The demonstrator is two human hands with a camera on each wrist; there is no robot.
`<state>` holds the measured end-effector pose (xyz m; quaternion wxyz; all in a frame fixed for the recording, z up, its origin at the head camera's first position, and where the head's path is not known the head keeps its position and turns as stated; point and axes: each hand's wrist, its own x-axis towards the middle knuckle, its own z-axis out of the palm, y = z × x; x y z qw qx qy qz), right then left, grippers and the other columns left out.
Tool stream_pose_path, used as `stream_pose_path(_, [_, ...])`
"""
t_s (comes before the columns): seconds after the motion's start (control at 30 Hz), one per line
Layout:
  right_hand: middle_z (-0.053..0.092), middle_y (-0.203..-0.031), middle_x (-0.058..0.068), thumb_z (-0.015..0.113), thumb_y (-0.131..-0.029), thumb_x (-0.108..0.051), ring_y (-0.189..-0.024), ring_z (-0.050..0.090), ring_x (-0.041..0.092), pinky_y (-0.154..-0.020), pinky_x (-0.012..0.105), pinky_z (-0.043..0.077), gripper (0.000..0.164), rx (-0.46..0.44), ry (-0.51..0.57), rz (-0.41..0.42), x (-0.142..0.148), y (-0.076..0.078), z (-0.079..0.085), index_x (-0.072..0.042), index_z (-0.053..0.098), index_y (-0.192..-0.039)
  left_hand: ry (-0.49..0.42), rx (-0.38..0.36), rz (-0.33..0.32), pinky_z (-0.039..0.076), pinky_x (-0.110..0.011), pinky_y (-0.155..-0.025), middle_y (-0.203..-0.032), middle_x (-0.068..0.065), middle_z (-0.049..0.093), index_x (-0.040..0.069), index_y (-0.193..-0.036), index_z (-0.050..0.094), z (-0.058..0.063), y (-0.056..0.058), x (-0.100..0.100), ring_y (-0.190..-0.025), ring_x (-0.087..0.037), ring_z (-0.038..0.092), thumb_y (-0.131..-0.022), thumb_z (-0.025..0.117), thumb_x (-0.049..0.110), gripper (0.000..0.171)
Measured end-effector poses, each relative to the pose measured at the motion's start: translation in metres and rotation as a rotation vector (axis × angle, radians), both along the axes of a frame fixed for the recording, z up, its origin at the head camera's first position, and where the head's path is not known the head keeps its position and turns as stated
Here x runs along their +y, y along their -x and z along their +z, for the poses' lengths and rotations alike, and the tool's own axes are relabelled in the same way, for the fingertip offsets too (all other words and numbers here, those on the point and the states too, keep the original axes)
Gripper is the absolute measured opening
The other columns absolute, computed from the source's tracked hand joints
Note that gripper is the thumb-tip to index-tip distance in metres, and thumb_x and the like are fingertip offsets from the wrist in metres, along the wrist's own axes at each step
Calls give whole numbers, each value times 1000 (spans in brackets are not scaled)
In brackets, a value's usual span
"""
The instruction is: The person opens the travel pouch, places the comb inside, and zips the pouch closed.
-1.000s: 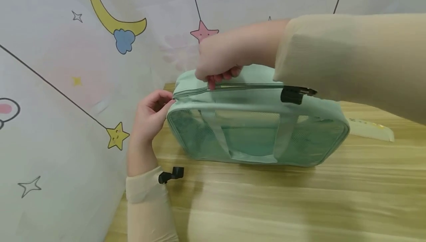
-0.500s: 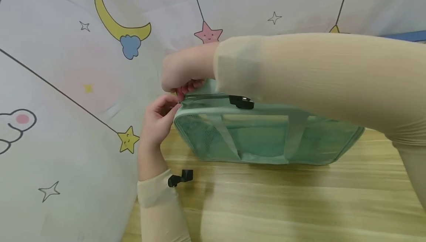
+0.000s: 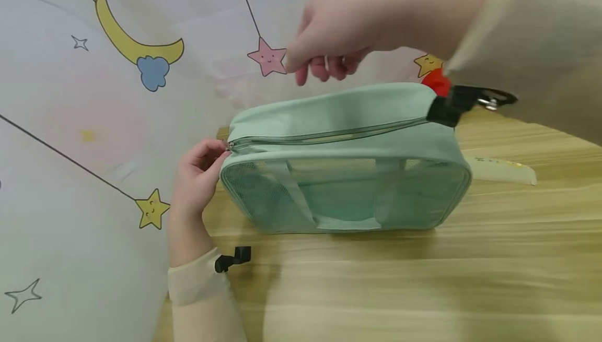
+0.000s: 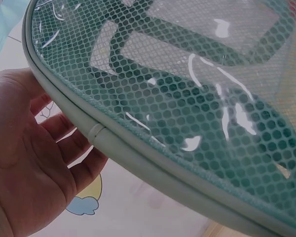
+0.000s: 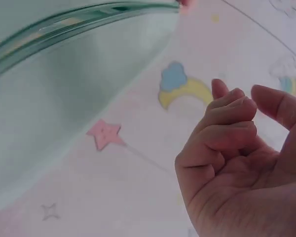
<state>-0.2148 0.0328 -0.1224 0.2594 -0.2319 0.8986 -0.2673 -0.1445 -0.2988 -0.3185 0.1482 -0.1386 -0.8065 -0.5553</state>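
A mint-green toiletry bag (image 3: 338, 190) with mesh-and-clear front panels and a strap handle stands on the table. Its zipper (image 3: 329, 137) runs along the top, parted in a narrow gap, with metal sliders at the left end. My left hand (image 3: 199, 175) pinches the bag's left end by the sliders; in the left wrist view the hand (image 4: 39, 153) is at the bag's piped edge, fingertips partly hidden. Above the bag, my right hand (image 3: 334, 34) hangs in the air, holding nothing. Its fingers (image 5: 232, 128) are loosely curled in the right wrist view, apart from the bag.
A pale yellow comb (image 3: 503, 169) lies on the wood-grain table (image 3: 423, 290) at the bag's right. Something red (image 3: 437, 82) shows behind the bag's right end, mostly hidden. A patterned cloth (image 3: 94, 122) covers the back and left.
My right hand first moved left along the zipper to its left end, then came away from the bag, up and to the right. My left hand stays at the bag's left end.
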Motion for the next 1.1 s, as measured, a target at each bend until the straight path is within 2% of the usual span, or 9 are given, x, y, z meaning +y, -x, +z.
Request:
stream_pose_path(0.1, [63,-91,10,60,-102,-48,-77,60,26,-72,30,56,37,0,153,-90,54,2,-15,-17,71,-117,17,-2,-1,50,-20,-70,-94,5,69,2,-100,70,1,1,-6,-79,-11,61,-98,67,0,5])
stream_pose_path(0.23, [67,-99,16,60,-105,-39,-81,66,32,-72,32,61,38,-25,415,-169,114,-3,-45,-7,69,-123,28,-18,-7,51,-19,-71,-94,7,69,-3,-102,68,-2,2,-11,-81,-10,62,-98,65,-3,5])
stream_pose_path(0.3, [67,-98,17,58,-106,-33,-80,66,32,-68,33,60,37,-37,504,-174,136,-5,-59,-1,67,-124,9,-25,-4,51,-19,-72,-95,6,69,4,-101,70,-3,2,-13,-81,-10,62,-98,65,-2,9])
stream_pose_path(0.43, [67,-95,16,51,-110,-22,-76,63,29,-64,35,55,32,-93,604,-159,168,-7,-84,3,65,-122,-8,-12,9,50,-19,-72,-96,6,68,11,-100,72,-3,5,-15,-81,-11,61,-99,65,-2,15])
stream_pose_path(0.57, [68,-96,14,46,-111,-16,-76,62,27,-64,34,52,30,-143,694,-155,188,-12,-109,3,66,-120,-16,-8,17,50,-19,-72,-95,6,68,5,-100,70,-3,5,-17,-81,-12,60,-98,65,-2,10])
stream_pose_path(0.77, [70,-94,14,43,-109,-2,-75,62,24,-61,34,51,27,-247,975,-198,212,-26,-152,10,66,-118,-40,-14,19,49,-20,-68,-93,4,68,-3,-101,68,-5,4,-17,-78,-12,59,-98,65,-4,5])
stream_pose_path(0.9, [71,-94,7,46,-110,-6,-77,63,21,-64,31,54,25,-170,870,-319,226,-38,-181,0,70,-116,-55,-6,2,50,-20,-70,-94,3,69,0,-100,70,-7,8,-13,-80,-13,60,-97,66,-4,7])
stream_pose_path(1.0, [69,-97,1,52,-109,-18,-81,64,20,-71,28,56,24,-57,596,-450,230,-45,-200,-6,68,-123,-49,0,4,50,-20,-70,-94,2,69,-1,-100,70,-7,8,-12,-79,-13,60,-97,66,-4,6])
stream_pose_path(1.1, [71,-107,2,56,-108,-32,-89,65,20,-77,28,56,37,27,314,-481,231,-44,-217,-6,63,-134,-48,-7,14,49,-20,-68,-92,2,68,-4,-101,68,-6,7,-14,-76,-13,59,-97,65,-4,5])
